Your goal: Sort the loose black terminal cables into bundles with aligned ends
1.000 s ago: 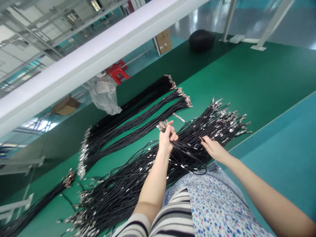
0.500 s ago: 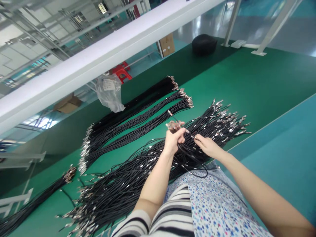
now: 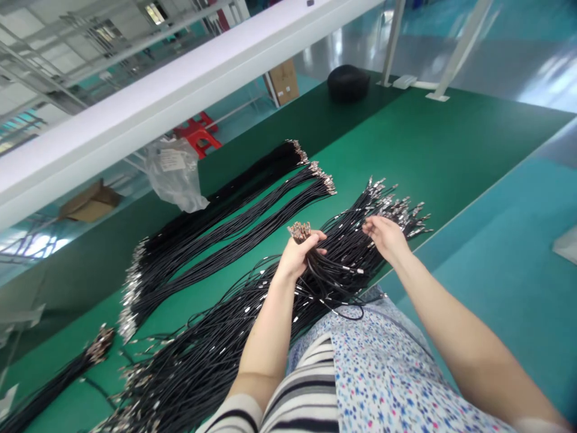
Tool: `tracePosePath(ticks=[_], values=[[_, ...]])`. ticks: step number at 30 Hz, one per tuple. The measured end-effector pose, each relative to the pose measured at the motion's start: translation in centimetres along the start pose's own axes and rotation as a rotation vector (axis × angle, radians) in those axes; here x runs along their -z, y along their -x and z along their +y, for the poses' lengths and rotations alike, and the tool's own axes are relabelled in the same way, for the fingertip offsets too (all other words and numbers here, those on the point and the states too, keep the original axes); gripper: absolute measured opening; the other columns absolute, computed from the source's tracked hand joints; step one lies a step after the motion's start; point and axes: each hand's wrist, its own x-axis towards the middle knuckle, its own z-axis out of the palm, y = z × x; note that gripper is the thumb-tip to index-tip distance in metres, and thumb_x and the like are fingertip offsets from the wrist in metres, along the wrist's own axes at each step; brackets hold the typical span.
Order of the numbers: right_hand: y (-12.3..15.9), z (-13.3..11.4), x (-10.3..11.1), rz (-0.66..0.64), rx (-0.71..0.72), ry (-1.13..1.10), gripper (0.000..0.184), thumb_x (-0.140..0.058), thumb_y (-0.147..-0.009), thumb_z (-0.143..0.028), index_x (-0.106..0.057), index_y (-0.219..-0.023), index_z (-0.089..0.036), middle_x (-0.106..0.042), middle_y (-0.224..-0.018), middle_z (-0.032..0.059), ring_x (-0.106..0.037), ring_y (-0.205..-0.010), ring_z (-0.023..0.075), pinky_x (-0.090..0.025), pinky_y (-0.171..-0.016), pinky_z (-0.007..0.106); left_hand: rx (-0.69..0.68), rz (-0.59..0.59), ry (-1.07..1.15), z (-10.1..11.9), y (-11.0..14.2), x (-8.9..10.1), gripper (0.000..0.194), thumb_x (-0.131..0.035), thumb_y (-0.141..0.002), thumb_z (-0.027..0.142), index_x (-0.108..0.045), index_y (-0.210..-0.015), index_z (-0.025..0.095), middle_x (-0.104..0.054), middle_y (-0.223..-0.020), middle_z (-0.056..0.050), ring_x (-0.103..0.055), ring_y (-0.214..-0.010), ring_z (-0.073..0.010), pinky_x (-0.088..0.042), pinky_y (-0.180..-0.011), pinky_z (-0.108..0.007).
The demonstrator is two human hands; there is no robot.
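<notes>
My left hand is closed around a bundle of thin black cables. Their coppery metal ends stick up above the thumb in a tight cluster, while the lengths droop down toward the apron. To the right, my right hand is over the loose cable pile, close to its silvery connector ends. Its fingertips are drawn together; whether a cable is between them cannot be made out. The pile lies across the green table directly in front of me.
Neat rows of black cables lie farther back. Another cable bundle is at the lower left. A clear plastic bag hangs by a white beam crossing above the green table. A black round object sits at the back.
My right hand has moved away from my left hand, rightward and up over the pile's connector ends. The single cable that stuck out above my left hand now no longer does.
</notes>
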Motion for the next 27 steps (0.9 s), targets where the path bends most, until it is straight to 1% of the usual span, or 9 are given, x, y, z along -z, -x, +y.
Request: tracePosePath(ticks=[3,8,11,14,16,18,20,24,27], values=[[0.5,-2.7,-3.8,-0.133,0.245,0.197,0.024,-0.054,-0.077,-0.04,-0.06,-0.074,-0.017,-0.057,-0.078,0.0035,-0.054,-0.075,0.0147,-0.043,-0.074,0.033,-0.101,0.083,-0.08,-1.0,0.0,-0.9,0.027,-0.07,-0.062,0.034,-0.063,-0.071,0.009,-0.065,-0.074,-0.008,-0.062,-0.069,-0.016,-0.051,-0.071,-0.031],[4.3,-5.4,-9.6,-0.563,0.594,1.107,0.027,-0.043,-0.087,-0.027,-0.064,-0.075,-0.016,-0.056,-0.092,0.0071,-0.047,-0.092,0.0197,-0.034,-0.083,0.038,-0.341,0.336,0.022,-2.8,0.9,-1.9,0.028,-0.075,-0.056,0.022,-0.062,-0.08,0.014,-0.064,-0.081,-0.002,-0.06,-0.076,-0.0116,-0.047,-0.076,-0.024],[4.7,-4.9,-9.7,-0.669,0.551,1.163,0.03,-0.039,-0.09,-0.028,-0.064,-0.08,-0.016,-0.056,-0.1,0.0071,-0.049,-0.09,0.018,-0.036,-0.082,0.037,-0.289,0.281,0.1,-2.7,1.7,-1.8,0.029,-0.076,-0.053,0.017,-0.057,-0.075,0.015,-0.062,-0.078,0.0,-0.059,-0.073,-0.0098,-0.046,-0.073,-0.022],[2.6,-3.6,-6.8,-0.764,0.395,0.937,0.025,-0.042,-0.088,-0.03,-0.063,-0.092,-0.017,-0.058,-0.101,0.0055,-0.054,-0.085,0.0138,-0.04,-0.08,0.03,-0.232,0.13,0.095,-1.8,2.0,-1.4,0.025,-0.073,-0.06,0.022,-0.051,-0.071,0.015,-0.056,-0.063,0.002,-0.054,-0.058,-0.008,-0.044,-0.063,-0.021],[0.3,-2.5,-3.4,-0.536,0.164,0.906,0.026,-0.045,-0.086,-0.033,-0.06,-0.101,-0.017,-0.061,-0.095,0.0045,-0.057,-0.078,0.0125,-0.043,-0.073,0.026,-0.185,0.028,0.106,-1.3,2.1,-1.2,0.024,-0.069,-0.066,0.027,-0.049,-0.075,0.016,-0.05,-0.057,0.004,-0.048,-0.049,-0.0069,-0.042,-0.057,-0.023],[-1.8,-1.3,0.4,-0.035,-0.095,1.063,0.028,-0.044,-0.085,-0.036,-0.058,-0.098,-0.015,-0.063,-0.088,0.0061,-0.059,-0.075,0.0143,-0.045,-0.069,0.026,-0.137,-0.038,0.12,-1.0,1.9,-1.1,0.023,-0.066,-0.069,0.03,-0.048,-0.075,0.017,-0.047,-0.057,0.005,-0.045,-0.046,-0.006,-0.043,-0.058,-0.025],[-3.5,-0.1,3.7,0.173,-0.2,1.149,0.033,-0.049,-0.081,-0.039,-0.056,-0.096,-0.011,-0.062,-0.089,0.0126,-0.06,-0.079,0.0202,-0.046,-0.069,0.031,-0.093,-0.083,0.119,-0.9,1.7,-1.1,0.024,-0.064,-0.071,0.031,-0.046,-0.069,0.016,-0.045,-0.058,0.004,-0.045,-0.047,-0.0058,-0.045,-0.062,-0.028],[-5.2,2.2,6.5,0.315,-0.308,1.247,0.054,-0.065,-0.065,-0.049,-0.05,-0.096,-0.008,-0.061,-0.088,0.02,-0.061,-0.083,0.0296,-0.047,-0.067,0.038,-0.022,-0.09,0.125,-0.3,1.7,-1.3,0.026,-0.063,-0.072,0.031,-0.043,-0.067,0.016,-0.046,-0.057,0.004,-0.049,-0.051,-0.0092,-0.046,-0.063,-0.031],[-5.7,3.2,6.8,0.351,-0.397,1.136,0.054,-0.07,-0.062,-0.043,-0.047,-0.097,-0.009,-0.063,-0.074,0.0156,-0.062,-0.064,0.0253,-0.049,-0.058,0.036,-0.069,-0.007,0.172,1.7,2.9,-0.4,0.028,-0.064,-0.072,0.029,-0.041,-0.064,0.016,-0.038,-0.051,0.006,-0.043,-0.045,-0.0068,-0.044,-0.055,-0.027]])
